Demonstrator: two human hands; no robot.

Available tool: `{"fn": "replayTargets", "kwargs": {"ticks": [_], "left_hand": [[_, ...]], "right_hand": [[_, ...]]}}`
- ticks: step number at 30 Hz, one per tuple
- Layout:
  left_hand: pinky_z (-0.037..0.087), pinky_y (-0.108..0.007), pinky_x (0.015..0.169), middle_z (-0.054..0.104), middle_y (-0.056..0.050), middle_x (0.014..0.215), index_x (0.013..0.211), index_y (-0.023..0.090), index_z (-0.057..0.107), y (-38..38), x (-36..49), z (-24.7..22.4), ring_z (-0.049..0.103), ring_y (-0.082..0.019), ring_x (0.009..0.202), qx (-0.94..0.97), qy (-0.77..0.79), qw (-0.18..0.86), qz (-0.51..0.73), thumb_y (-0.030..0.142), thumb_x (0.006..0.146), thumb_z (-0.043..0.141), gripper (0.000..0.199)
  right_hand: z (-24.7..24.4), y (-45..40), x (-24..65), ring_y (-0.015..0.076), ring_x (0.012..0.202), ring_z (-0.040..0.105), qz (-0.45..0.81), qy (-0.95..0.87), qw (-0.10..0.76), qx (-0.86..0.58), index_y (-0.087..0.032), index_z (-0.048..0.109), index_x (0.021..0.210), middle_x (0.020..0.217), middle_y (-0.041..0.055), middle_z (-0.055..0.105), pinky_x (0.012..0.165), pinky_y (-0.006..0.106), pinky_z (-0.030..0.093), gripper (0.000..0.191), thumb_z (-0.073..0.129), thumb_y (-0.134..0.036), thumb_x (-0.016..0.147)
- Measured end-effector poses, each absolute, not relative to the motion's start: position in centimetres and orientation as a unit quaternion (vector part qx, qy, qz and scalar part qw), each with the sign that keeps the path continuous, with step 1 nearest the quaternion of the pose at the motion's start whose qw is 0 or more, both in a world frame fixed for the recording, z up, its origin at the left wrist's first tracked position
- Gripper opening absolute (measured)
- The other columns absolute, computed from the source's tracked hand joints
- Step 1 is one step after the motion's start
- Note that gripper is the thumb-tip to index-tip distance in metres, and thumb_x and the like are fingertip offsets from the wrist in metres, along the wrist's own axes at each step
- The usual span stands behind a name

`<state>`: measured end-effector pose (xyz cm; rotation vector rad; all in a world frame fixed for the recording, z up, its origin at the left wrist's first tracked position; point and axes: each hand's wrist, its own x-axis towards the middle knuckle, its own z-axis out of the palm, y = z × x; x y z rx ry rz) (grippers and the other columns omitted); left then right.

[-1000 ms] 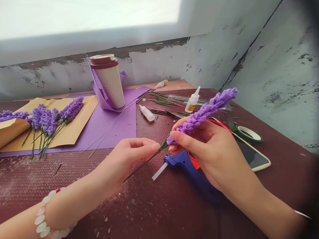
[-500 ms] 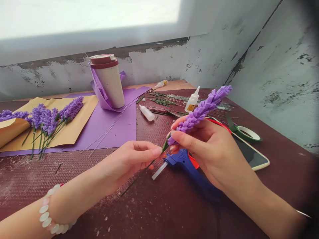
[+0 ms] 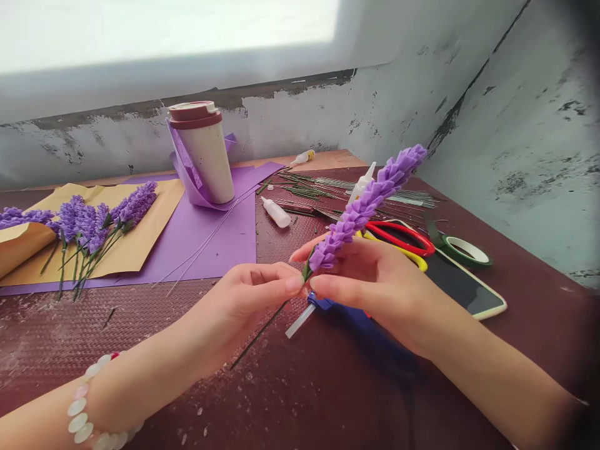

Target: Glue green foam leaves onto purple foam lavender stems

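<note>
The left grip [image 3: 248, 300] pinches the green stem [image 3: 262, 331] between thumb and fingertips; the right grip [image 3: 375, 281], nearer the felt lavender spike [image 3: 363, 209], pinches its base. The long axis runs from lower left to upper right, above the glue gun [image 3: 323, 304].

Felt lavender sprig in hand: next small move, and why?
Probably lay the felt lavender sprig on the kraft paper beside the other sprigs: its purple head looks fully covered, the right hand holds it, and the left hand pinches the green stem, so it seems ready to carry across.
</note>
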<state>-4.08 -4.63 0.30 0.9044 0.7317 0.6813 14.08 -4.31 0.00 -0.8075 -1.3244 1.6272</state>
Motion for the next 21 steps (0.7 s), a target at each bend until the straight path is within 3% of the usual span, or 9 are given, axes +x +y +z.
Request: {"fn": "replayTargets", "kwargs": {"ticks": [9, 12, 16, 19, 21], "left_hand": [[0.035, -0.02, 0.064, 0.06, -0.001, 0.073, 0.074, 0.014, 0.07, -4.79, -4.15, -0.01, 0.045, -0.01, 0.068, 0.46, 0.326, 0.774, 0.288, 0.03, 0.087, 0.056, 0.025], [0.037, -0.022, 0.073, 0.063, -0.002, 0.075, 0.074, 0.015, 0.07, -4.81, -4.13, -0.11, 0.051, -0.012, 0.077, 0.472, 0.345, 0.756, 0.296, 0.03, 0.086, 0.058, 0.023], [0.038, -0.025, 0.084, 0.068, -0.002, 0.081, 0.072, 0.017, 0.07, -4.81, -4.05, 0.0, 0.055, -0.016, 0.088, 0.503, 0.376, 0.71, 0.317, 0.027, 0.084, 0.062, 0.018], [0.04, -0.025, 0.081, 0.067, -0.001, 0.081, 0.068, 0.019, 0.069, -4.95, -3.91, 0.4, 0.057, -0.015, 0.085, 0.549, 0.4, 0.65, 0.341, 0.029, 0.082, 0.064, 0.018], [0.041, -0.025, 0.078, 0.065, 0.0, 0.082, 0.067, 0.02, 0.069, -5.17, -3.84, 0.78, 0.057, -0.015, 0.082, 0.613, 0.43, 0.557, 0.36, 0.028, 0.081, 0.066, 0.016]], "right_hand": [[0.11, -3.88, 13.94, 0.0088, 0.061, 0.059, 0.638, -0.553, 0.435, -0.311, -0.021, 0.068, 0.075, 0.071, -0.0035, 0.064, 0.061, 0.021, 0.049, 0.007, 0.074, -0.018, 0.072], [-0.16, -4.03, 13.89, 0.0096, 0.061, 0.055, 0.612, -0.568, 0.434, -0.338, -0.02, 0.066, 0.075, 0.07, -0.0025, 0.062, 0.061, 0.023, 0.047, 0.007, 0.073, -0.021, 0.073], [0.1, -4.26, 13.81, 0.0114, 0.061, 0.051, 0.574, -0.59, 0.414, -0.389, -0.021, 0.065, 0.075, 0.067, -0.0018, 0.058, 0.059, 0.025, 0.042, 0.009, 0.07, -0.028, 0.077], [0.6, -4.44, 13.66, 0.0122, 0.059, 0.049, 0.562, -0.586, 0.406, -0.419, -0.021, 0.064, 0.073, 0.065, -0.0019, 0.057, 0.057, 0.027, 0.04, 0.012, 0.072, -0.031, 0.075], [0.74, -4.55, 13.61, 0.0121, 0.056, 0.049, 0.56, -0.58, 0.407, -0.429, -0.021, 0.064, 0.07, 0.062, -0.0024, 0.056, 0.055, 0.027, 0.039, 0.014, 0.073, -0.031, 0.073]]}}
